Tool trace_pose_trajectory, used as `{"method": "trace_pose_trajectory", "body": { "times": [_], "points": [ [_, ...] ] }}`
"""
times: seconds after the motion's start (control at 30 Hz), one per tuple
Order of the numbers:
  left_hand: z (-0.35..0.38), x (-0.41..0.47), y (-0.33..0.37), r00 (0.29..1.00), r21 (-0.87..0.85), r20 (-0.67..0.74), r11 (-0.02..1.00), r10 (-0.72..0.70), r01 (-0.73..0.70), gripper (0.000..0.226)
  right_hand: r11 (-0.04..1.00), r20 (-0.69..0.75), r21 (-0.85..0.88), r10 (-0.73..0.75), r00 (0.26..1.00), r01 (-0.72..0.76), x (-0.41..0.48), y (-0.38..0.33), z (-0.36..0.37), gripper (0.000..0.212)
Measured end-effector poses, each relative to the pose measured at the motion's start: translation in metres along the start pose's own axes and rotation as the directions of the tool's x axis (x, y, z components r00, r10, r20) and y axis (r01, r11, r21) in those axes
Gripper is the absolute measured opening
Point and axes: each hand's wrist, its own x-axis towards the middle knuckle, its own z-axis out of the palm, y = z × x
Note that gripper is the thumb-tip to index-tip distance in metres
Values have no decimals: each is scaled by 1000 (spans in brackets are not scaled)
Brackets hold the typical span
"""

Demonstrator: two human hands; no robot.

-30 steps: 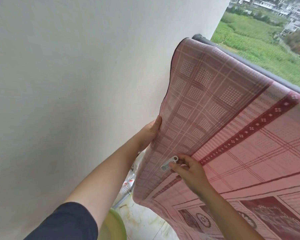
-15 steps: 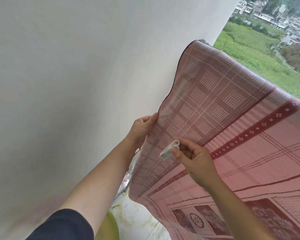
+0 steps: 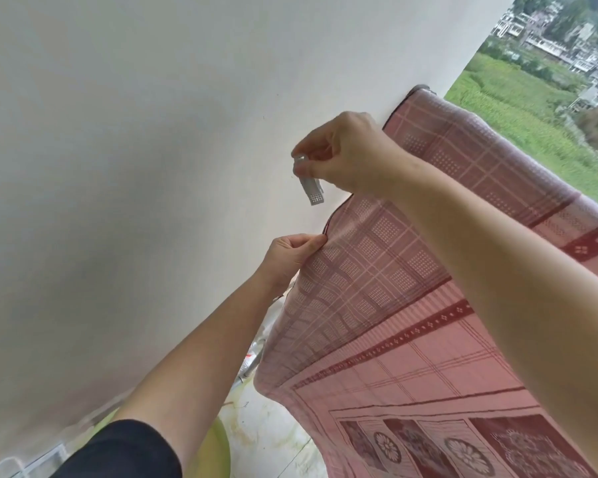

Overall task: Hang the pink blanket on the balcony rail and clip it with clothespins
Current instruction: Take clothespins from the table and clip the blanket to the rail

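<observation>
Here, the right grip pinches a clothespin; the left grip pinches the blanket edge beside the wall.

Right hand upper centre of frame, fingers curled, pinching clothespin by its top end. The bare right forearm comes in from the right edge. Left hand just below it at mid-frame, thumb and fingers pinching the pink blanket edge. Left arm reaches up from bottom left, dark sleeve on upper arm.

The blanket is pink, checked with pale lines and dark red floral bands; the clothespin whitish-clear; the wall off-white.
</observation>
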Motion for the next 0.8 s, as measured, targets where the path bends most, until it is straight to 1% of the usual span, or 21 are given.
{"method": "trace_pose_trajectory", "body": {
  "times": [0.1, 0.17, 0.3, 0.37, 0.47, 0.57, 0.67, 0.7, 0.73, 0.77, 0.8],
  "points": [
    [2, -3, -1, 1000, -18, -26, 1000, 12, -12, 27, 987, 171, -159, 64, 983, -37, 24, 8, 12, 19],
    [3, -6, -1, 999, -10, -38, 1000, 18, -18, 27, 965, 236, -254, 131, 963, -69, 32, 14, 20, 16],
    [4, -8, 1, 998, -2, -62, 1000, 19, -19, 26, 904, 320, -414, 250, 914, -102, 38, 24, 26, 15],
    [4, -8, 2, 997, 19, -76, 1000, 20, -18, 27, 891, 349, -443, 273, 897, -99, 39, 28, 27, 14],
    [4, -9, 3, 997, 44, -80, 999, 19, -15, 27, 879, 358, -469, 282, 890, -90, 38, 31, 30, 16],
    [6, -12, 6, 996, 40, -88, 999, 7, -3, 27, 878, 342, -476, 242, 908, -55, 37, 32, 34, 30],
    [7, -17, 12, 995, 86, -103, 996, 7, 2, 23, 905, 339, -425, 181, 923, -21, 29, 30, 33, 58],
    [4, -18, 15, 988, 143, -154, 990, 21, 1, 21, 914, 314, -405, 133, 940, 6, 24, 29, 31, 62],
    [-1, -19, 18, 972, 235, -229, 972, 56, 0, 20, 921, 263, -388, 62, 963, 46, 19, 26, 30, 59],
    [-7, -20, 21, 945, 360, -306, 933, 113, 5, 20, 924, 181, -374, -16, 983, 84, 10, 24, 30, 53],
    [-16, -22, 24, 915, 498, -363, 867, 179, 28, 22, 924, 73, -364, -101, 992, 121, 1, 23, 33, 47]
  ]
}}
